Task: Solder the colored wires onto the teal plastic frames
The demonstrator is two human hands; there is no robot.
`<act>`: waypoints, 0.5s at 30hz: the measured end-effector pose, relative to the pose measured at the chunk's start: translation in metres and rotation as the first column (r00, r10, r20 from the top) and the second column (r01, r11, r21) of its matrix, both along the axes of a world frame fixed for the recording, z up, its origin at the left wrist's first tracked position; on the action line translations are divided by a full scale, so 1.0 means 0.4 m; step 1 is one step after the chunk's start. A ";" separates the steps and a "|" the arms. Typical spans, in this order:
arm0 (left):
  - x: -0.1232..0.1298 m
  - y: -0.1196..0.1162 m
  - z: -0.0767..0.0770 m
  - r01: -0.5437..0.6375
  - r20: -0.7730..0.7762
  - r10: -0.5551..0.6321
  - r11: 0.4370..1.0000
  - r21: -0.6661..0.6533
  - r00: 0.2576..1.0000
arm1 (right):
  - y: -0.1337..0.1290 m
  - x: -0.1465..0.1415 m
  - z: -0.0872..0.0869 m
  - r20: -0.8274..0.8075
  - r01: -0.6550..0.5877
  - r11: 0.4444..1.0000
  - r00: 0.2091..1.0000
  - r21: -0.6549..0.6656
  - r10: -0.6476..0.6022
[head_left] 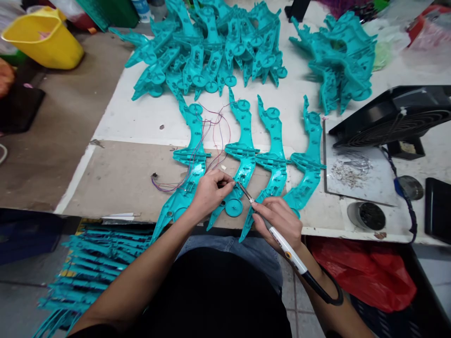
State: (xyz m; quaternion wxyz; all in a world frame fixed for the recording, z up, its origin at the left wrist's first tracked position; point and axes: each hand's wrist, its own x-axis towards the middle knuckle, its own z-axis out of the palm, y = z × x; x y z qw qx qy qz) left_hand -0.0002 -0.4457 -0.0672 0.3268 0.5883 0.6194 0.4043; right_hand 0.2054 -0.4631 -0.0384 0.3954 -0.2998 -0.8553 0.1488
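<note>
A pale, brown-patched worktable (141, 117) above a grey floor (17, 307), apparently tiled, though blurred toward the edges.

The right hand (278, 220) grips a soldering iron (278, 237); the left hand (213, 192) pinches near a teal part (243, 131).

Four teal pieces (243, 124) lined up, one soldering iron (282, 241).

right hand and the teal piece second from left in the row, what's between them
The soldering iron's metal shaft, pointing from the right hand toward that teal piece, in the head view.
</note>
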 end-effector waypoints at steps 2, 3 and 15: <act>-0.001 0.001 -0.002 0.006 -0.007 -0.006 1.000 0.004 1.000 | -0.001 0.001 0.001 0.002 0.009 1.000 1.000 0.002 -0.009; -0.002 0.001 -0.002 0.007 -0.010 -0.007 1.000 0.005 1.000 | -0.001 0.002 0.002 0.003 0.016 1.000 1.000 0.002 -0.016; -0.001 0.001 0.002 0.008 -0.018 -0.008 1.000 -0.002 1.000 | -0.003 0.002 -0.001 -0.012 0.017 1.000 1.000 0.008 -0.017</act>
